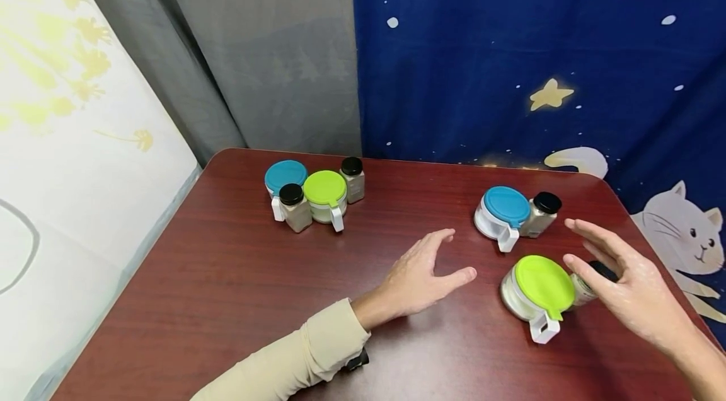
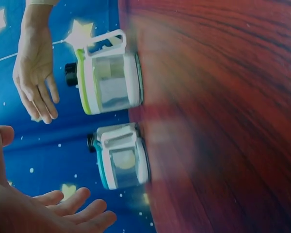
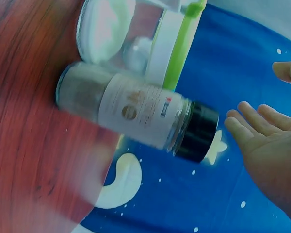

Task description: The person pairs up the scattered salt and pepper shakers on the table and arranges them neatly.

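Reddish-brown wood grain marks the tabletop (image 1: 170,300), which fills the lower part of my head view. Nearest to me, a beige sleeve (image 1: 300,350) enters from the bottom edge and ends at the left hand (image 1: 416,278), whose thumb and fingers are spread apart and empty. Opposite it I see the right hand (image 1: 638,290), its thumb and fingers likewise parted and empty. Between the two hands — nearer the right one — stands the green-lidded jar (image 1: 541,290), upright, its white handle turned toward the near side. Just beside this jar stands a glass shaker (image 3: 137,110), partly hidden behind the right hand in my head view; my right wrist camera shows its pale label and black cap, with the fingers clear of the cap.

Farther in, the blue-lidded jar (image 1: 505,205) stands upright, its handle also toward the near side, with a second shaker (image 1: 539,215) at its right; whether these touch, I cannot tell. Toward the far left edge four containers stand close together: a front shaker (image 1: 297,213), a green-topped jar (image 1: 325,188), a blue-topped jar (image 1: 286,175) and a back shaker (image 1: 353,181).

Beyond the table hang a gray curtain (image 1: 272,60) and, to its right, a blue curtain (image 1: 482,60) printed with stars and a cat (image 1: 677,231).
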`<state>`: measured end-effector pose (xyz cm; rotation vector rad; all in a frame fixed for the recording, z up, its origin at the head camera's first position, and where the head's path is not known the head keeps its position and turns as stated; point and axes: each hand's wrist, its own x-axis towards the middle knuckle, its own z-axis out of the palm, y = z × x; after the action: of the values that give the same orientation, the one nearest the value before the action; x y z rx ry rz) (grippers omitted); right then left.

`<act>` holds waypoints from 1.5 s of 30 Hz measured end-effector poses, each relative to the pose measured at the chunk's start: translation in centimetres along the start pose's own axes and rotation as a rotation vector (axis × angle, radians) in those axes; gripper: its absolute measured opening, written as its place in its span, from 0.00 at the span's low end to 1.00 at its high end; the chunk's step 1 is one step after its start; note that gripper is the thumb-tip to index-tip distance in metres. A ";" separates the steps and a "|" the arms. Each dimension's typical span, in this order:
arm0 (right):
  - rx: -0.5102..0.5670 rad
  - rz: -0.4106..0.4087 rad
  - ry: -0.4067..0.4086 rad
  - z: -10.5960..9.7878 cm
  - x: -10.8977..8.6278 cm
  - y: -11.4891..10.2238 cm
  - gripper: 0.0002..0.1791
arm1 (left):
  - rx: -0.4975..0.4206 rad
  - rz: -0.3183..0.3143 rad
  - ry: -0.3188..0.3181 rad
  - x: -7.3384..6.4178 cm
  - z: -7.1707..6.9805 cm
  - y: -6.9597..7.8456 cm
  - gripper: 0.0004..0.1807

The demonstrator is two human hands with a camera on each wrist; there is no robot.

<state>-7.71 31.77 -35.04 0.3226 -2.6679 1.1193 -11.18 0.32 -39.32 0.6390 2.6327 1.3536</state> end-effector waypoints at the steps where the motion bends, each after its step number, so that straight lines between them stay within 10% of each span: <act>1: -0.001 -0.016 0.000 0.1 0.1 -0.2 0.34 | -0.008 -0.003 0.011 0.0 -0.3 -0.1 0.42; 31: 0.044 -0.143 0.073 8.8 2.2 -4.0 0.22 | -0.073 -0.063 0.148 -2.5 -3.9 -3.7 0.24; 45: 0.302 -0.120 0.030 13.6 2.6 -4.1 0.19 | -0.231 -0.045 0.217 -3.1 -5.3 -5.1 0.14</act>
<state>-10.66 18.90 -40.78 0.5068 -2.4146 1.4750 -11.46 -7.54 -40.53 0.4218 2.5712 1.7693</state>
